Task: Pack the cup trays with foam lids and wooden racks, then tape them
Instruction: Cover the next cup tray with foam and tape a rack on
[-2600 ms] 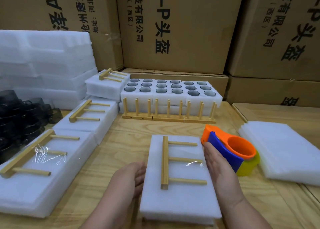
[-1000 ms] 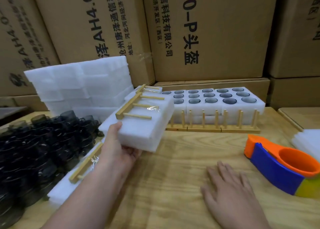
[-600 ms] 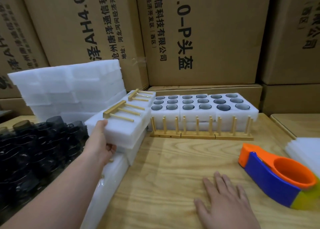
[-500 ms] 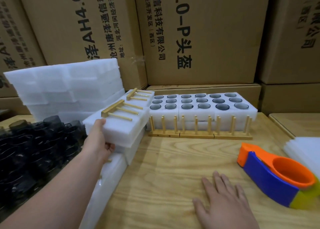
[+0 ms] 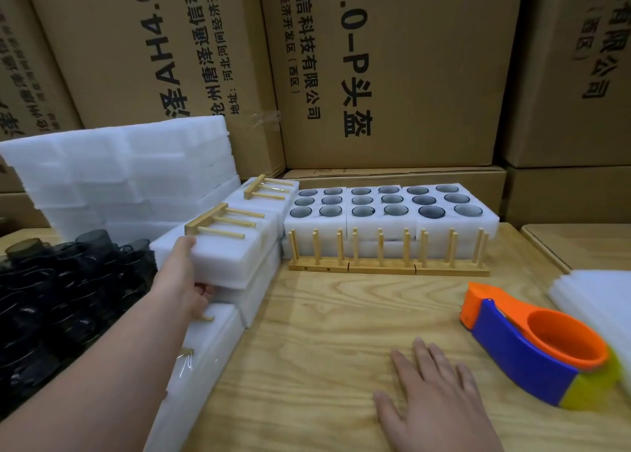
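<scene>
My left hand (image 5: 182,282) grips the near end of a packed white foam tray (image 5: 239,252), thumb on top and fingers under it. A wooden rack (image 5: 218,224) is taped to its lid. The tray lies on top of another packed tray (image 5: 259,287) at the table's left. My right hand (image 5: 437,400) rests flat, fingers straight, on the wooden table (image 5: 324,332). Three open foam trays holding dark cups (image 5: 389,209) stand at the back, with upright wooden racks (image 5: 386,257) leaning in front of them. An orange and blue tape dispenser (image 5: 536,346) sits to the right.
A stack of white foam blocks (image 5: 119,175) rises at the back left. Several loose dark cups (image 5: 61,287) crowd the left side. Thin foam sheets (image 5: 601,301) lie at the right edge. Another packed tray (image 5: 269,192) sits by the cup trays. Cardboard boxes (image 5: 392,76) wall the back.
My left hand has carried the packed tray from the table's middle to the left and set it down on another packed tray. My right hand has stayed flat on the table.
</scene>
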Action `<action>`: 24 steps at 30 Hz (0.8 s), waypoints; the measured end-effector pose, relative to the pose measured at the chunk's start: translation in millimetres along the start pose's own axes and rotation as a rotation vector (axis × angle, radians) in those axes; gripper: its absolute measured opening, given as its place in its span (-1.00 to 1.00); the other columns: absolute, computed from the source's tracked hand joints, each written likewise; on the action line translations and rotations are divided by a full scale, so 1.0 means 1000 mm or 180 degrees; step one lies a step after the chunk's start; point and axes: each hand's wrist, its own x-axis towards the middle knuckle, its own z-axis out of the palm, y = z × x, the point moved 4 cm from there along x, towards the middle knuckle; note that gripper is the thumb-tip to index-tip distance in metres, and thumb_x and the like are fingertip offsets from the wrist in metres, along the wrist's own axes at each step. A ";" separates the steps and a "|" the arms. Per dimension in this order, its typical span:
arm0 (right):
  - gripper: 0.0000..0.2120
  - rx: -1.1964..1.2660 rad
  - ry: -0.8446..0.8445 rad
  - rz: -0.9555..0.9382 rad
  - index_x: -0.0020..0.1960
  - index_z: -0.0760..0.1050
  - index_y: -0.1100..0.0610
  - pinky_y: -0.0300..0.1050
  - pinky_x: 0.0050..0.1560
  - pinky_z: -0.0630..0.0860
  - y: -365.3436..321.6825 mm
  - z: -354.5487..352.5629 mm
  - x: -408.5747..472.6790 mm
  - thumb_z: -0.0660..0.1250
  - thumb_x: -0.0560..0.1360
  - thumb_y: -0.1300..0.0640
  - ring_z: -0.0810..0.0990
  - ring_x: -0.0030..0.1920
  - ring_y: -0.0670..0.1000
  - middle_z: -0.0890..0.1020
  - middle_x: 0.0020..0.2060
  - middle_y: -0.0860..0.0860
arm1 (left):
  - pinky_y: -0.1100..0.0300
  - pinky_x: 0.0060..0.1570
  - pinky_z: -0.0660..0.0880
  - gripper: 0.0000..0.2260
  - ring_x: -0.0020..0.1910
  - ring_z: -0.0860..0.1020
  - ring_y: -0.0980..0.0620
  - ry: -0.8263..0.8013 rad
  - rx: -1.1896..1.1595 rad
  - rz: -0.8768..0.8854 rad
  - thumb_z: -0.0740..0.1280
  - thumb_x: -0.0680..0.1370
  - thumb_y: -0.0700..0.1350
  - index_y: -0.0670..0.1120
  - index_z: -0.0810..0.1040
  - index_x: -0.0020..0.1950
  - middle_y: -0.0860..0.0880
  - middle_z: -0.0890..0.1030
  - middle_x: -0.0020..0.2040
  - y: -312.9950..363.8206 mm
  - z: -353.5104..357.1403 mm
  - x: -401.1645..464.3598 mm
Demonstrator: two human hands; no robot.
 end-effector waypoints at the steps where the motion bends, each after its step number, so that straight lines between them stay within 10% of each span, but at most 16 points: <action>1: -0.20 0.0013 -0.0002 0.0006 0.64 -0.05 -0.21 0.09 0.58 -0.21 0.000 0.000 0.000 -0.05 0.46 -0.46 -0.19 0.64 -0.05 -0.14 0.66 -0.09 | 0.06 -0.19 0.57 -0.43 -0.01 0.63 -0.02 0.0020 0.0057 0.0040 0.52 0.37 0.18 0.01 0.49 0.30 -0.02 0.61 0.15 0.002 -0.001 0.000; 9: -0.21 -0.0010 0.0003 -0.0017 0.64 -0.01 -0.20 0.10 0.58 -0.19 -0.001 0.000 -0.003 -0.02 0.47 -0.44 -0.18 0.64 -0.03 -0.11 0.66 -0.06 | -0.09 0.39 0.42 -0.37 0.32 0.48 -0.11 0.0190 0.0819 0.0684 0.50 0.53 0.05 -0.12 0.38 0.51 -0.08 0.45 0.41 0.010 -0.006 -0.026; 14: -0.19 -0.0006 0.0004 -0.0014 0.64 0.01 -0.18 0.11 0.58 -0.22 -0.001 0.004 -0.002 -0.04 0.45 -0.44 -0.18 0.64 -0.03 -0.10 0.66 -0.06 | 0.01 -0.09 0.54 -0.20 0.31 0.49 -0.15 0.0234 0.1584 0.1537 0.38 0.43 0.19 -0.01 0.21 0.61 -0.06 0.37 0.50 0.011 -0.010 -0.084; 18: -0.20 -0.0046 -0.0013 -0.0047 0.64 0.02 -0.17 0.12 0.58 -0.23 0.000 0.004 -0.002 -0.04 0.46 -0.43 -0.17 0.64 -0.02 -0.08 0.67 -0.03 | 0.11 0.20 0.47 -0.32 0.16 0.48 0.41 -0.0943 0.2208 0.2278 0.35 0.41 0.15 0.24 0.32 0.55 0.26 0.50 0.27 -0.067 0.003 -0.147; 21: -0.25 -0.0091 -0.0015 -0.0071 0.64 0.04 -0.16 0.11 0.59 -0.23 0.000 0.004 -0.005 -0.02 0.51 -0.40 -0.17 0.64 -0.01 -0.08 0.67 -0.02 | 0.29 0.45 0.25 -0.44 0.42 0.37 0.26 -0.2008 0.3444 0.2212 0.46 0.52 0.03 0.22 0.36 0.49 0.20 0.42 0.45 -0.160 0.005 -0.165; 24: -0.33 -0.0112 0.0015 -0.0113 0.64 0.06 -0.15 0.09 0.59 -0.23 -0.001 0.001 -0.007 0.00 0.56 -0.31 -0.16 0.64 -0.03 -0.06 0.67 -0.03 | 0.27 0.55 0.06 -0.53 0.58 0.16 0.23 -0.1939 0.4113 0.2460 0.33 0.59 0.14 0.20 0.40 0.51 0.17 0.28 0.59 -0.191 0.013 -0.156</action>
